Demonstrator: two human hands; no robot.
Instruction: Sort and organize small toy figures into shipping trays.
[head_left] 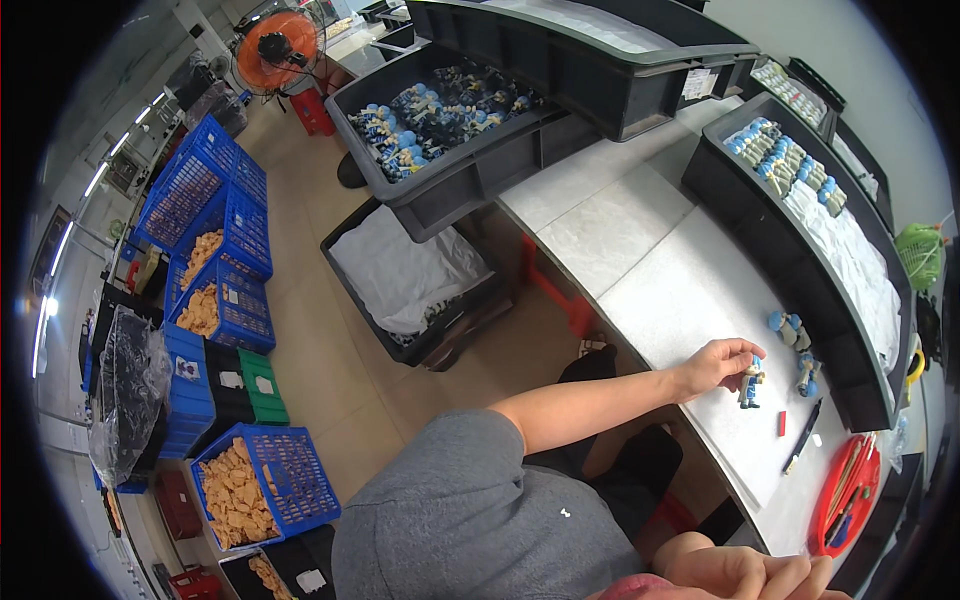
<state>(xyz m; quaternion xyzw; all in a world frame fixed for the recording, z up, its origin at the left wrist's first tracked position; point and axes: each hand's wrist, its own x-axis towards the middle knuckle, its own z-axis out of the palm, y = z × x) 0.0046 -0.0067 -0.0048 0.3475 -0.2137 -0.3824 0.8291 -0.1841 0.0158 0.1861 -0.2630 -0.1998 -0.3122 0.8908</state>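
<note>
My left hand (718, 362) reaches out over the white worktable (650, 270) and pinches a small blue toy figure (750, 385), which stands upright on the tabletop. Two more blue-headed figures (790, 325) (808, 375) lie just beyond it, close to the wall of a long black tray (790, 260). My right hand (750, 575) shows only at the bottom edge, very near the camera, with its fingers curled. Whether that hand holds anything is hidden.
A black pen (803, 435) and a small red piece (781, 423) lie near a red tray of tools (850, 490). The long tray holds rows of figures (775, 150) and white cloth. Grey crates of figures (440, 120) stand behind; blue baskets of orange parts (250, 490) sit on the floor.
</note>
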